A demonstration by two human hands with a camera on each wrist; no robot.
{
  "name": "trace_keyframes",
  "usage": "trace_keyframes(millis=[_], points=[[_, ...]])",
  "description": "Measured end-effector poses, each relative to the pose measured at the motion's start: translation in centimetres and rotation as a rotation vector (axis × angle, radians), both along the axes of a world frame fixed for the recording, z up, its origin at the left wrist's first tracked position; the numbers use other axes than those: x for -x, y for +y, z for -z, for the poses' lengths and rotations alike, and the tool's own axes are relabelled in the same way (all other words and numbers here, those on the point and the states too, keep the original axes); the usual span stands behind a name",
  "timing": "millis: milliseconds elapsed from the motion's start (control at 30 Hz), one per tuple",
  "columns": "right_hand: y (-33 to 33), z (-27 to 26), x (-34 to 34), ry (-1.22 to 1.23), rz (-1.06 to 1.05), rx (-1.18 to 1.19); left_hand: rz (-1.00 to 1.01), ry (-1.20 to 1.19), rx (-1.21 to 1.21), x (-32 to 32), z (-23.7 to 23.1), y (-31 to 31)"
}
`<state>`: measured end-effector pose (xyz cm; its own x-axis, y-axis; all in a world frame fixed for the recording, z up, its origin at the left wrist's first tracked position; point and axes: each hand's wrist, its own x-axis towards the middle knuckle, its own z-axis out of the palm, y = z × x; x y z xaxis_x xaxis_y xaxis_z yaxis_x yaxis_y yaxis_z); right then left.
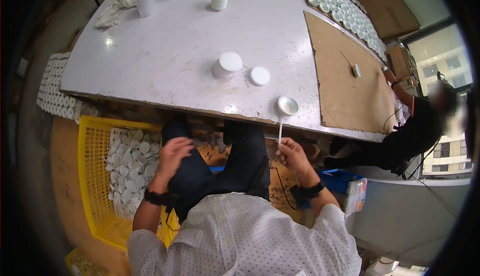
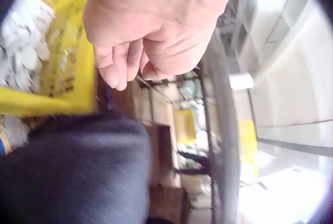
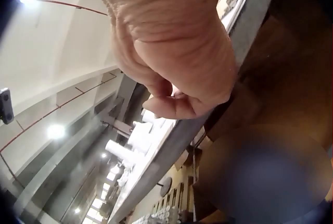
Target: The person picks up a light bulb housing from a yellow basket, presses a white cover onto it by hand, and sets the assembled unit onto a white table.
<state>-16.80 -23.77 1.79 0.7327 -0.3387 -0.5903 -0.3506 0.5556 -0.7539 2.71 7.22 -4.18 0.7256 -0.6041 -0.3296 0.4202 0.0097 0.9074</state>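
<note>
My right hand (image 1: 295, 157) pinches a thin white stick (image 1: 280, 130) just off the table's front edge. The stick's far end meets the rim of a small white cup (image 1: 288, 106), which stands near that edge. In the right wrist view the fingers (image 3: 177, 107) are curled together, and the stick is mostly hidden. Over my thigh, beside the yellow basket (image 1: 86, 176), my left hand (image 1: 175, 153) hangs with loosely curled fingers and nothing visible in them. Farther in on the table are a thick white round piece (image 1: 230, 65) and a flatter white disc (image 1: 259, 76).
White flat pieces (image 1: 132, 171) with thin stems fill much of the basket. Another cup (image 1: 219, 1) stands farther back. A cardboard sheet (image 1: 345, 96) lies at right, carrying a small cup (image 1: 356, 70); another person (image 1: 420, 131) sits beside it. Many small cups (image 1: 345, 16) stand in rows beyond.
</note>
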Motion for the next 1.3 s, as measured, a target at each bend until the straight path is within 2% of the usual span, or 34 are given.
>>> trace_keyframes(millis=[67, 133, 200, 267, 367, 400, 467, 533, 600, 633, 667, 733, 800, 867, 900, 967, 1000, 1067, 1133, 1200, 1233, 1300], points=[[1.9, 0.7, 0.1, 0.001, -0.064, 0.035, 0.161, 0.091, 0.131, 1.3, -1.5, -4.8], [3.9, 0.5, -0.2, -0.019, -0.188, 0.12, 0.24, 0.146, 0.269, 2.3, -1.9, -8.8], [5.4, 0.2, -0.3, 0.006, -0.236, 0.113, 0.211, 0.14, 0.273, 3.2, -1.9, -11.7], [6.5, 0.6, -0.1, -0.019, -0.4, 0.127, 0.148, 0.163, 0.345, 3.7, -2.0, -13.6], [7.7, 1.0, 0.0, -0.04, -0.536, 0.187, 0.134, 0.157, 0.31, 4.2, -3.0, -13.4], [8.0, 1.0, -0.1, -0.068, -0.609, 0.213, 0.085, 0.113, 0.226, 4.4, -3.0, -13.1], [8.0, 0.3, -0.8, -0.094, -0.602, 0.181, 0.03, 0.064, 0.136, 4.5, -2.4, -12.1], [6.1, -1.4, -2.6, -0.192, -0.709, 0.777, -0.082, -0.188, 0.051, 4.1, -0.2, -10.6], [3.1, -2.2, -5.5, -0.187, -0.445, 0.968, -0.132, -0.141, 0.037, 3.4, -0.4, -9.3], [1.8, -2.9, -7.2, -0.053, -0.293, 0.935, -0.114, -0.05, 0.039, 3.2, -1.7, -8.5], [-0.1, -2.1, -9.3, -0.063, -0.162, 1.124, -0.097, 0.04, 0.043, 3.1, -2.7, -8.0], [-3.1, -2.0, -12.9, -0.072, -0.061, 1.417, -0.118, -0.043, 0.056, 3.3, -1.5, -7.6], [-4.9, -1.9, -15.7, 0.048, -0.078, 1.421, -0.142, -0.126, 0.069, 3.8, -0.4, -7.2], [-4.9, -2.8, -17.5, 0.196, -0.151, 1.32, -0.108, -0.246, -0.015, 4.1, -0.4, -6.9], [-5.0, -2.6, -17.9, 0.187, -0.158, 1.324, -0.108, -0.211, 0.002, 4.3, -0.5, -6.5], [-4.9, -2.4, -18.5, 0.207, -0.088, 1.476, -0.108, -0.194, -0.002, 4.5, -0.9, -5.7], [-4.8, -2.3, -19.1, 0.195, -0.096, 1.48, -0.1, -0.179, -0.004, 4.4, -0.9, -5.5], [-3.6, -3.3, -19.7, -0.164, -0.093, 1.487, -0.107, -0.124, 0.031, 4.5, -0.7, -5.2], [-2.1, -4.3, -21.1, -0.248, -0.243, 1.402, -0.105, -0.118, 0.018, 4.3, -0.6, -5.3], [-0.7, -5.4, -22.5, -0.3, -0.43, 1.533, -0.116, -0.153, 0.024, 4.3, -0.7, -5.6], [-0.2, -5.4, -23.3, -0.303, -0.429, 1.535, -0.127, -0.185, 0.032, 4.4, -0.7, -5.7], [0.5, -5.7, -24.8, -0.101, -0.587, 1.616, -0.132, -0.212, 0.018, 4.3, -1.0, -5.6]])
